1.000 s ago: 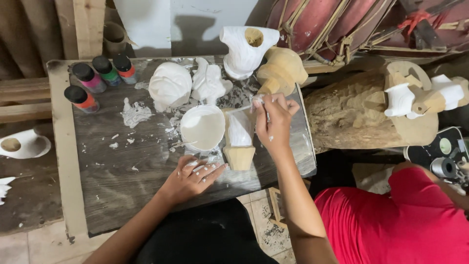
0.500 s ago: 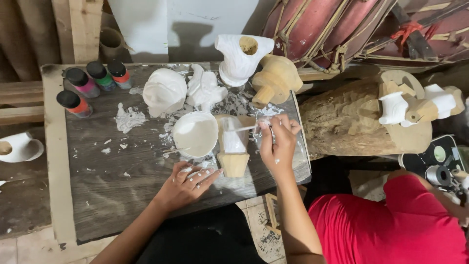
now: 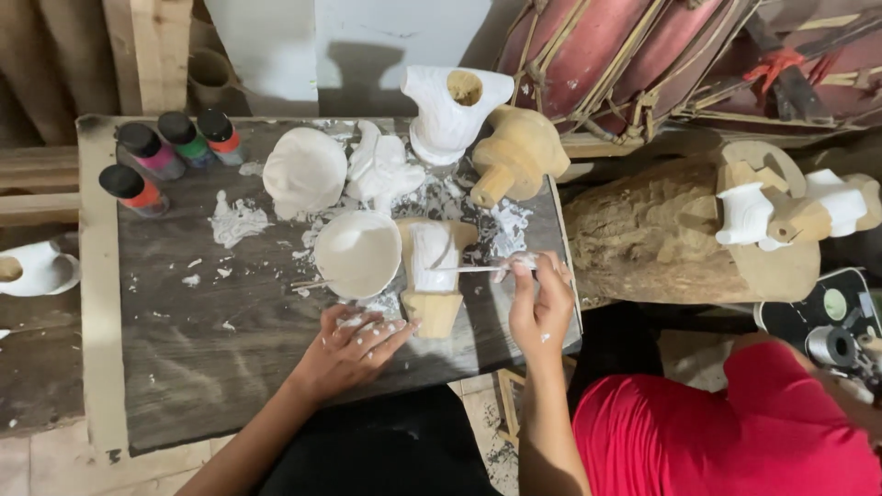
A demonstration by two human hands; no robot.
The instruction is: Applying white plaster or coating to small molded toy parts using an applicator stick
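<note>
Carving: a small wooden carving (image 3: 434,276), half coated white, lies on the dark surface (image 3: 230,367) between both hands.
Brush: thin brush (image 3: 469,268), tip on the carving.
Right hand (image 3: 540,308): grip pinched on the brush.
Left hand (image 3: 354,349): fingers spread flat, touching the carving's base.
Bowl: white bowl (image 3: 358,253) just left.

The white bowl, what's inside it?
The white bowl holds something smooth and white, probably paint or plaster, filling the inside. A thin stick pokes out at its left rim. The bottom is covered, so nothing more shows.
</note>
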